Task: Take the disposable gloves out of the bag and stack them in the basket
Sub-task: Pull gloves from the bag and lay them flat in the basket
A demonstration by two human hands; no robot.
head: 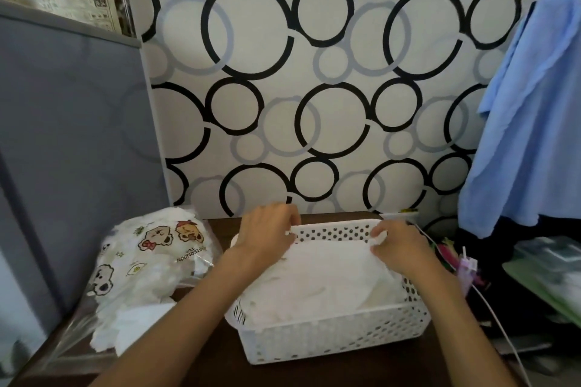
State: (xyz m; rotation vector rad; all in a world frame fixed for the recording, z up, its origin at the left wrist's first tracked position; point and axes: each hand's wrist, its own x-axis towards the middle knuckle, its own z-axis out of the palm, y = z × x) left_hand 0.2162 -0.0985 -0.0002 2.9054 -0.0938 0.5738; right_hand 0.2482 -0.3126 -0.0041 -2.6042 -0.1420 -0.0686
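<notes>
White gloves blurred in basket; left hand, right hand pinching edges.

Both hands, left and right, pinch a thin white plastic glove over the white perforated plastic basket; cartoon-print clear bag left, on the dark wooden bench.

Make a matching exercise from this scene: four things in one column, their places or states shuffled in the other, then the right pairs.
Things:
1. basket
2. bag
3. blue cloth
4. left hand

Places or states:
A. hangs at the right
B. pinches a glove at the basket's far rim
C. lies left of the basket
D. white, perforated, holds gloves

Pairs: 1-D, 2-C, 3-A, 4-B
</notes>
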